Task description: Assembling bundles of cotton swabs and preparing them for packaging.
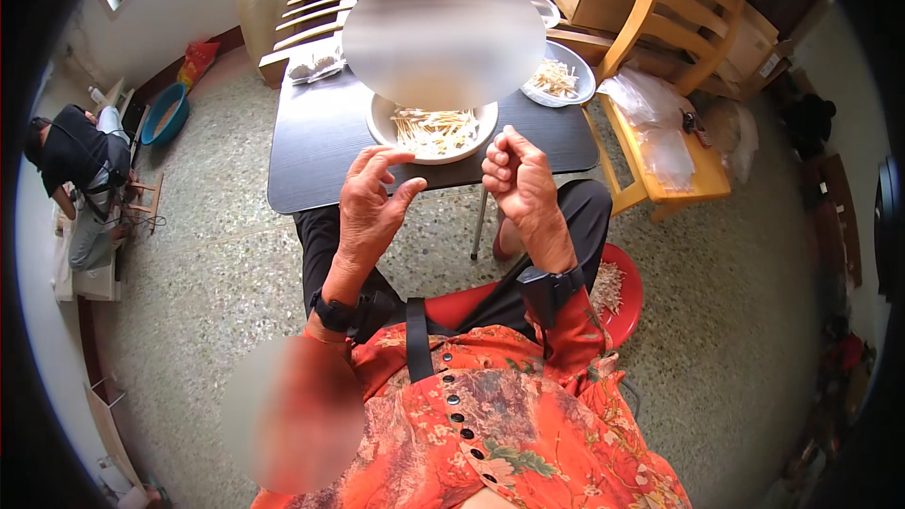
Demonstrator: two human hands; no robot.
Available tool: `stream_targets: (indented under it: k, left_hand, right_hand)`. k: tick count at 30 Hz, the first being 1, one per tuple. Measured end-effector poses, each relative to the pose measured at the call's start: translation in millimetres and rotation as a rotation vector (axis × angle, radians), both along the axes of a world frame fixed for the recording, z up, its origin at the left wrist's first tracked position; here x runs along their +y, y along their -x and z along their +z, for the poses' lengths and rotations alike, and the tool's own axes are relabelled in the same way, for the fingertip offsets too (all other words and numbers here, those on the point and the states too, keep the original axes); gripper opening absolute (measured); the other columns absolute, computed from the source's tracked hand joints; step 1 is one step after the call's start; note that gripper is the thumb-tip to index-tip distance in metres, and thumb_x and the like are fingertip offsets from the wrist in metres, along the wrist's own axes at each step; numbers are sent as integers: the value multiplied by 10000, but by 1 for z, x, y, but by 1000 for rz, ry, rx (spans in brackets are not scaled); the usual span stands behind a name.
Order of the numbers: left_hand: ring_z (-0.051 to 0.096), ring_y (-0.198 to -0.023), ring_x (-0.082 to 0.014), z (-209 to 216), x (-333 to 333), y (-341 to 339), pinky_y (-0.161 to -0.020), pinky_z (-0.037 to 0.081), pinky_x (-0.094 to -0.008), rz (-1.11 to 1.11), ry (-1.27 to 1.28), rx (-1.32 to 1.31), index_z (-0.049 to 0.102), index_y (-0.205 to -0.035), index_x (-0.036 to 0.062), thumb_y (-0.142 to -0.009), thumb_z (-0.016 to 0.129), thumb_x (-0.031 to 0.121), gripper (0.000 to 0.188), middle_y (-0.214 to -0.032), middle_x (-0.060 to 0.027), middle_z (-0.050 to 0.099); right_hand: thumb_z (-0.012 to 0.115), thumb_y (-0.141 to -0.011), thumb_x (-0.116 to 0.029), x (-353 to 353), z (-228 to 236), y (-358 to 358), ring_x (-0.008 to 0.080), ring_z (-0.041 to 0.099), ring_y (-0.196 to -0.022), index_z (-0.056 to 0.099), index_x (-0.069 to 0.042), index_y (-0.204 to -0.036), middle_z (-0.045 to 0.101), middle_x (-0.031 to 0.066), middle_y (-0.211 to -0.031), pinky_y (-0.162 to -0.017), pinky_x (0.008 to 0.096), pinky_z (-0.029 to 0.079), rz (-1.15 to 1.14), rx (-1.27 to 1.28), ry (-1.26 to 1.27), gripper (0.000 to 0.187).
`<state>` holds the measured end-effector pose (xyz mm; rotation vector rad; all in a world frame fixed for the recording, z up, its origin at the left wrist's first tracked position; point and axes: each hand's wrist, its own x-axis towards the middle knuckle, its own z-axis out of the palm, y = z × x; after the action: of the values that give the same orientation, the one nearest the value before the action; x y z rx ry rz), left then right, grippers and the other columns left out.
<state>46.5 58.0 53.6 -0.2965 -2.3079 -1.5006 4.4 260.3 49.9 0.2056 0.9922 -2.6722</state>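
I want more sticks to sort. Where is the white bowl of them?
In the head view, the white bowl sits on the dark table, just beyond both raised hands.

Both forearms rise from the lower edge and lift the hands in front of the seated body. The left hand is open, its back toward the camera, the fingers loosely spread and bent forward, the forefinger curled over at the top and the thumb reaching out toward the other hand. The right hand stands just beside it, slightly higher, the fingers curled in to a loose fist with the fingertips pinched together at the top; whether anything is held there cannot be told. The two hands do not touch. Each wrist carries a dark band.
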Motion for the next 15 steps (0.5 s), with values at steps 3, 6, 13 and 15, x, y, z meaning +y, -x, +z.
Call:
stream_targets:
  k: [3,6,13,15]
  left_hand:
    - [552,-901,-185,2,-1,11,-709,471,-281,58,342,227,623,-1026,70,-673,749,113,377,-997,-58,601]
    - [553,-925,-273,3,0,15,-770,459,-363,43,527,283,632,-991,73,-650,749,156,370,-1013,-84,604]
    - [561,-805,-246,-2,-1,18,-683,474,-343,55,569,293,633,-852,65,-657,718,131,223,-847,-53,603]
    - [561,-789,-242,3,1,17,-670,472,-339,63,578,292,630,-838,67,-660,715,128,207,-830,-50,598]
  right_hand:
    - [511,-910,-249,6,-7,9,63,345,-458,479,-77,-737,412,-13,-592,-386,197,264,-44,-32,88,246]
    - [514,-908,-241,7,-9,13,64,356,-457,481,-74,-742,422,-10,-592,-384,193,271,-88,-51,89,237]
    - [505,-906,-219,0,23,28,64,366,-453,487,-62,-753,442,-6,-583,-383,196,278,-31,20,-23,219]
    - [478,-927,-242,-1,36,40,57,339,-475,467,-72,-747,398,-9,-606,-402,187,274,43,101,-32,248]
